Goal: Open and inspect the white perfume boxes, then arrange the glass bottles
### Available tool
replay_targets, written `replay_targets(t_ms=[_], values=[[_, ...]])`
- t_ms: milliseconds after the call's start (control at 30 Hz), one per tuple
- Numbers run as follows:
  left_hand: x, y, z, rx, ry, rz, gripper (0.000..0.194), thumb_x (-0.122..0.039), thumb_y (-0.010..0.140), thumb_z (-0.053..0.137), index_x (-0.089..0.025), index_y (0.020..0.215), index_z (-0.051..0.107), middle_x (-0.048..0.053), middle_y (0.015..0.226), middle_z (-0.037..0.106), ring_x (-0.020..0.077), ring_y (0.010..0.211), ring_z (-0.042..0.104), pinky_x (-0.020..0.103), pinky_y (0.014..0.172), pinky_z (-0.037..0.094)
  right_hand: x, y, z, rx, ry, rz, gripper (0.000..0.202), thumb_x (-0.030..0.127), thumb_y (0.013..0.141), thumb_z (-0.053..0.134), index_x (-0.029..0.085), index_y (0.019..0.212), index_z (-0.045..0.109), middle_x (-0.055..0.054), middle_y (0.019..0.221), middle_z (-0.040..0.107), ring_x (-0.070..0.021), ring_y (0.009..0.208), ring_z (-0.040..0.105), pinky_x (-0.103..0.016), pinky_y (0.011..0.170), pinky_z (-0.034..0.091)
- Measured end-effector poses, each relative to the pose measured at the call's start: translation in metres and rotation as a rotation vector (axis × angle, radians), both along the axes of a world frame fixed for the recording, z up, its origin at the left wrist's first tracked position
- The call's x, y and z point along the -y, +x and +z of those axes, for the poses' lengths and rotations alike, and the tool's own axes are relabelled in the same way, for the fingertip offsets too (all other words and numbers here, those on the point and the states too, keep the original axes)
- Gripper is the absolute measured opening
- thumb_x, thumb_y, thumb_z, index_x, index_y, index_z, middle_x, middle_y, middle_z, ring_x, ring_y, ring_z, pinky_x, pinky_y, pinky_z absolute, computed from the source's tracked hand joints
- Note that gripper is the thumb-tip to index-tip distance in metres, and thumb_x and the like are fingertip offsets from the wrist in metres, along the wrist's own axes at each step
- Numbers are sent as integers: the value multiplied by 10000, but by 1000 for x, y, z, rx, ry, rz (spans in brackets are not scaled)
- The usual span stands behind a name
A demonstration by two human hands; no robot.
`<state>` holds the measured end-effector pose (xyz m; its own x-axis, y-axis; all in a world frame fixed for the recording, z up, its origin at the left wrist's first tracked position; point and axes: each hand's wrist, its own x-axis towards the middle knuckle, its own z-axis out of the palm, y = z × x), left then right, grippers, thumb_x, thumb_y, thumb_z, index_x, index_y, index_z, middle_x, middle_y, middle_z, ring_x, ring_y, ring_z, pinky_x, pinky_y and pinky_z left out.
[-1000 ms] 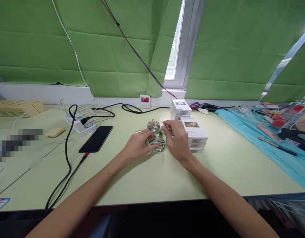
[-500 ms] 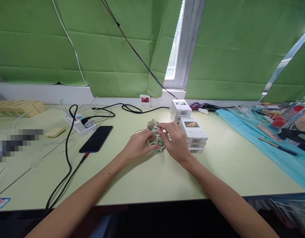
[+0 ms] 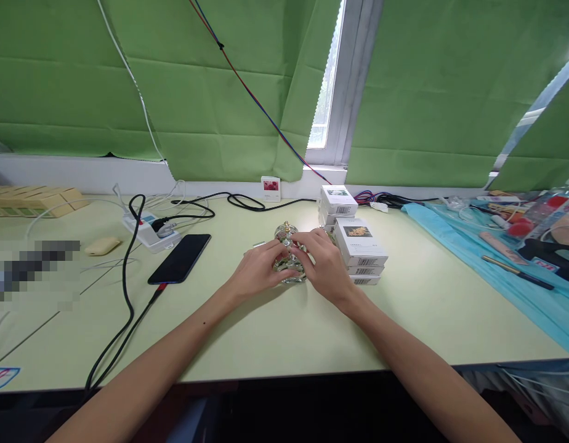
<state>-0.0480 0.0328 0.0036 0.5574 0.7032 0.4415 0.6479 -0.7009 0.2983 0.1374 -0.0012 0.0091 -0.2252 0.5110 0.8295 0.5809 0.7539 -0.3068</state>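
Note:
At the middle of the table stands a cluster of small clear glass bottles (image 3: 287, 234) with shiny metal tops, partly hidden by my fingers. My left hand (image 3: 262, 266) curls around the cluster's left side, the thumb pressed low against a near bottle. Over the right side, my right hand (image 3: 326, 263) has its thumb and index finger pinched together near a bottle's top. What sits between those fingertips is too small to make out. Just right of that hand is a stack of white boxes (image 3: 361, 246) with a yellow flower picture on the uppermost one.
Behind rises another stack of white boxes (image 3: 337, 200). Left lie a black phone (image 3: 180, 258) on a cable and a white power strip (image 3: 148, 234). A small white box (image 3: 270, 189) leans at the wall. Blue sheeting (image 3: 473, 258) with a pen (image 3: 518, 272) covers the right side.
My right hand has shifted slightly left and its fingers have drawn closer to the bottle top. My left hand stays in place.

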Motion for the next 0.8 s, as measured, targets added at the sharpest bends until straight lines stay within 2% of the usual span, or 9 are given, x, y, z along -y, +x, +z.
replay_targets(t_ms=[433, 800], values=[[1, 1, 0, 4, -1, 15, 259, -449, 883, 666, -196, 866, 610, -11, 800, 602, 133, 665, 551, 275, 633, 389, -2, 2, -3, 60, -27, -1, 159, 155, 1009, 498, 199, 1044, 647, -94, 1005, 735, -233, 886, 568, -392, 788, 519], [1, 3, 1, -2, -15, 23, 293, -474, 885, 661, -197, 843, 578, -1, 851, 629, 146, 700, 584, 281, 643, 400, -1, 2, 0, 104, -91, 2, 159, 155, 1005, 503, 195, 1037, 655, -90, 976, 726, -240, 870, 550, -380, 766, 509]])
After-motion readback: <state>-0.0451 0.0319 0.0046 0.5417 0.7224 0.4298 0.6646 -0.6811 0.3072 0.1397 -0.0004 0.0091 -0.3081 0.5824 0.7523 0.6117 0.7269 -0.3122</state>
